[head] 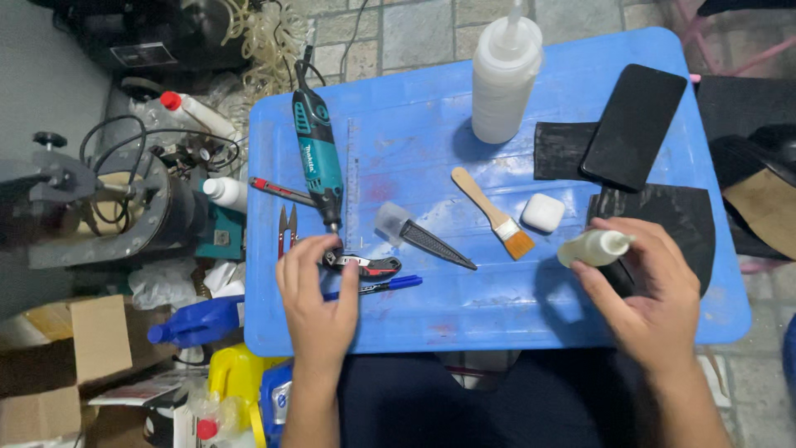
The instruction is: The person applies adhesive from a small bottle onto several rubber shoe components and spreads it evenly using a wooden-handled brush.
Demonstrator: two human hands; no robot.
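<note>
While the blue plastic lid (431, 323) is serving as a worktop across the person's lap, both hands are working along its lower edge. The right hand (651, 290), at lower right of the frame, is curling loosely around a small pale squeeze bottle (593, 247), fingers and thumb closed on its body, the nozzle end pointing toward frame left; a black leather piece (676, 211) is lying under and behind that hand. The left hand (319, 294), at lower left, is half open, fingertips bending over a red and black folding knife (365, 265), touching or just about touching it; a firm grip cannot be confirmed. A blue pen (390, 286) is lying just below the knife, small red snips (287, 228) just left of it. The teal rotary tool (317, 153) is resting at upper left centre, a wooden brush (493, 214) and a small white case (543, 212) mid-frame, a large white squeeze bottle (504, 75) standing at top centre, a black phone (634, 126) at upper right. Judgement: the step in hand looks like readying glue and cutter for the leather; any next move would call for a settled hold on the knife and a steady bottle.
</note>
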